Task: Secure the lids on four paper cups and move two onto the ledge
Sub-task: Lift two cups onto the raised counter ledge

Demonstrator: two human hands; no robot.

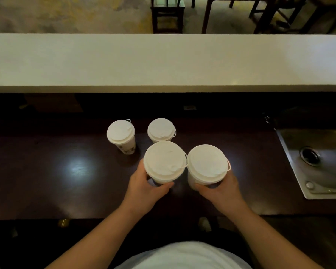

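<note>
Below, dark counter (47, 181), pale ledge (163, 61) beyond; each hand's grip around a lidded cup.

The person wears a white top (184, 256); both forearms are bare, with no sleeves, rings or watch visible.

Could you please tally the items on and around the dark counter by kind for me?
Lidded paper cups: 4
Hands gripping cups: 2, left hand, right hand
Steel sink: 1
White ledge: 1
Total: 8
</note>
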